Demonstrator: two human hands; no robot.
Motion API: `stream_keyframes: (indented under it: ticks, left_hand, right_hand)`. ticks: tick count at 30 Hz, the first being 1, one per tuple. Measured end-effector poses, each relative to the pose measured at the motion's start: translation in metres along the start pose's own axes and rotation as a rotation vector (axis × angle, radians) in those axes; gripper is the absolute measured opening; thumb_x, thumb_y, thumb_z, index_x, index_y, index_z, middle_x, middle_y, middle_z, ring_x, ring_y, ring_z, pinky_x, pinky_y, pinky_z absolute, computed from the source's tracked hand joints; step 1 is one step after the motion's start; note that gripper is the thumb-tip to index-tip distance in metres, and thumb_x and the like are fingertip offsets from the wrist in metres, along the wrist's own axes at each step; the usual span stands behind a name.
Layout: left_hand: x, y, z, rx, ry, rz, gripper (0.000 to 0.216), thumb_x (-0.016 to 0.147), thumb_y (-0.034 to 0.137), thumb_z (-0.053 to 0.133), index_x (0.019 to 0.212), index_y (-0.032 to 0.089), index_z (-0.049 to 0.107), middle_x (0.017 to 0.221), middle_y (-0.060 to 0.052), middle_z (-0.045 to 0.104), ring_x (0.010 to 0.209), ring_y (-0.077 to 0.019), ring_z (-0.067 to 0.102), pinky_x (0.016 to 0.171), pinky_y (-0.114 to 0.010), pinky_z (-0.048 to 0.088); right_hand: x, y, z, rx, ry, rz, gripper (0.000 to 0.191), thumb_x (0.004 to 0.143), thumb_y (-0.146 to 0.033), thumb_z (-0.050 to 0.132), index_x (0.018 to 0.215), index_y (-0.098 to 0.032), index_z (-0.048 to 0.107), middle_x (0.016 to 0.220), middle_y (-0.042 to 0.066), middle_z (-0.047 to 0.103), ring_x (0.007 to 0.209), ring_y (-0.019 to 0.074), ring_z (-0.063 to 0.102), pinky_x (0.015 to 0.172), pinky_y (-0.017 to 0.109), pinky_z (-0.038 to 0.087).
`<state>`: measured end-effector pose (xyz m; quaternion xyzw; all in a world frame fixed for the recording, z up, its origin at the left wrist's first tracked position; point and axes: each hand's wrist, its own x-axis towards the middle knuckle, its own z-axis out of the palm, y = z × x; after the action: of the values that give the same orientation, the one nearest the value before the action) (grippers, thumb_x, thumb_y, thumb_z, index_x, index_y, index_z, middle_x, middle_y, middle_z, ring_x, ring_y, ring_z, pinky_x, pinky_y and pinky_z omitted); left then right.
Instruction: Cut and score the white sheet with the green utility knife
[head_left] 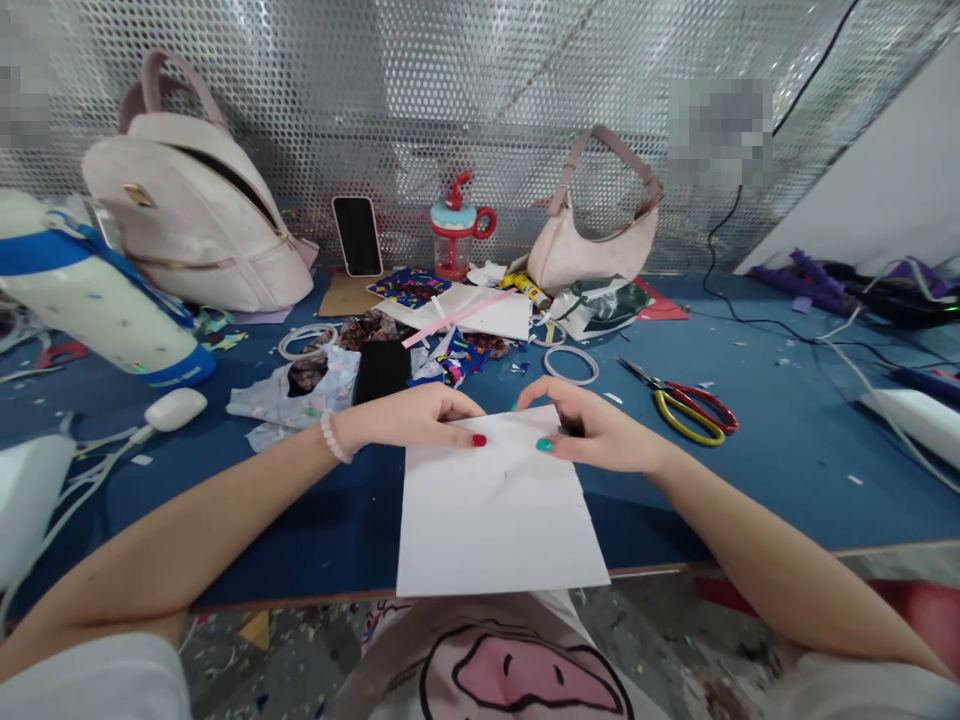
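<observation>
Gripping white sheet (pixel 501 520), left hand (pixel 412 415) and right hand (pixel 600 428), over counter (pixel 757 490) front edge, scraps (pixel 337 376) crowding just beyond, scissors (pixel 660 385) toward right edge, mug (pixel 451 250) near back edge.

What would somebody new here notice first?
Probably the white, rectangular sheet of paper or card at front centre, its far end held by the left grip and right grip. Next, the red-and-yellow-handled metal scissors stand out on the blue tabletop, to the sheet's right. Behind, near the perforated metal wall, the red-handled clear cup with a light-blue lid catches the eye.
</observation>
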<state>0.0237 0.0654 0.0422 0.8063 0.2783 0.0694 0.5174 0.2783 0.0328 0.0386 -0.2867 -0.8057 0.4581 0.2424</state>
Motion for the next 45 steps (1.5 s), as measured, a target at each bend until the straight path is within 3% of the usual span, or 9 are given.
stream_keyframes:
  ticks: [7, 10, 13, 17, 21, 26, 30, 36, 45]
  left_hand:
    - [0.005, -0.016, 0.001, 0.556, 0.267, 0.1, 0.031, 0.085, 0.034, 0.064, 0.11, 0.015, 0.066, 0.107, -0.008, 0.068, 0.094, -0.0199, 0.062, 0.081, -0.028, 0.044]
    - [0.01, -0.025, 0.011, 0.645, 0.26, 0.235, 0.026, 0.089, 0.028, 0.06, 0.111, 0.014, 0.064, 0.108, -0.009, 0.067, 0.101, -0.0211, 0.059, 0.09, -0.031, 0.041]
    - [0.016, -0.029, 0.021, 0.634, 0.169, 0.344, 0.025, 0.092, 0.03, 0.058, 0.111, 0.014, 0.063, 0.106, -0.008, 0.067, 0.099, -0.0206, 0.057, 0.09, -0.03, 0.04]
    - [0.02, -0.03, 0.029, 0.582, 0.089, 0.404, 0.022, 0.095, 0.025, 0.051, 0.111, 0.014, 0.061, 0.103, -0.009, 0.065, 0.097, -0.0194, 0.056, 0.087, -0.029, 0.042]
    - [0.021, -0.033, 0.033, 0.578, 0.139, 0.439, 0.023, 0.096, 0.014, 0.042, 0.111, 0.009, 0.059, 0.112, -0.014, 0.059, 0.107, -0.0203, 0.052, 0.095, -0.031, 0.041]
    - [0.019, -0.033, 0.034, 0.529, 0.109, 0.437, 0.015, 0.094, 0.016, 0.047, 0.099, 0.013, 0.061, 0.107, -0.011, 0.056, 0.101, -0.0178, 0.054, 0.092, -0.029, 0.044]
    - [0.019, -0.031, 0.033, 0.495, 0.101, 0.448, 0.013, 0.093, 0.017, 0.049, 0.094, 0.013, 0.062, 0.105, -0.01, 0.056, 0.099, -0.0171, 0.054, 0.089, -0.029, 0.045]
    - [0.021, -0.035, 0.033, 0.476, 0.1, 0.473, 0.012, 0.093, 0.017, 0.051, 0.093, 0.013, 0.062, 0.101, -0.01, 0.058, 0.095, -0.0163, 0.055, 0.085, -0.027, 0.046]
    - [0.023, -0.043, 0.03, 0.465, 0.084, 0.503, 0.013, 0.093, 0.017, 0.052, 0.092, 0.014, 0.064, 0.1, -0.01, 0.058, 0.094, -0.0155, 0.057, 0.084, -0.026, 0.047]
  right_hand:
    - [0.005, 0.0, -0.004, -0.428, -0.285, 0.177, 0.022, 0.084, -0.03, 0.055, 0.101, -0.017, 0.057, 0.053, -0.008, 0.048, 0.047, 0.0086, 0.036, 0.052, 0.022, 0.028]
    - [0.008, -0.001, -0.002, -0.493, -0.373, 0.177, 0.018, 0.083, -0.029, 0.053, 0.094, -0.017, 0.062, 0.058, -0.005, 0.051, 0.051, 0.0095, 0.042, 0.056, 0.023, 0.03]
    - [0.008, -0.001, 0.002, -0.496, -0.426, 0.159, 0.019, 0.083, -0.033, 0.056, 0.094, -0.018, 0.061, 0.063, -0.004, 0.053, 0.055, 0.0109, 0.046, 0.057, 0.023, 0.03]
    - [0.005, 0.0, 0.005, -0.565, -0.364, 0.103, 0.028, 0.088, -0.045, 0.051, 0.098, -0.018, 0.051, 0.075, 0.001, 0.058, 0.061, 0.0144, 0.048, 0.057, 0.025, 0.029]
    - [0.003, 0.002, 0.009, -0.764, -0.327, -0.061, 0.026, 0.099, -0.034, 0.029, 0.096, -0.019, 0.05, 0.081, 0.005, 0.06, 0.066, 0.0173, 0.049, 0.06, 0.027, 0.029]
    - [0.004, 0.004, 0.019, -1.006, -0.358, -0.314, 0.025, 0.098, -0.021, 0.033, 0.087, -0.018, 0.055, 0.077, 0.004, 0.061, 0.067, 0.016, 0.049, 0.064, 0.03, 0.027]
    - [0.005, 0.006, 0.022, -1.078, -0.3, -0.467, 0.031, 0.099, -0.018, 0.034, 0.078, -0.018, 0.056, 0.075, 0.002, 0.059, 0.072, 0.0147, 0.05, 0.072, 0.032, 0.028]
    - [0.004, 0.006, 0.021, -1.113, -0.202, -0.531, 0.034, 0.099, -0.011, 0.03, 0.086, -0.02, 0.06, 0.085, 0.002, 0.061, 0.082, 0.0137, 0.051, 0.094, 0.038, 0.025]
    - [0.004, 0.011, 0.022, -1.157, -0.179, -0.558, 0.031, 0.097, -0.008, 0.032, 0.09, -0.021, 0.059, 0.086, 0.001, 0.061, 0.088, 0.0137, 0.049, 0.099, 0.04, 0.02]
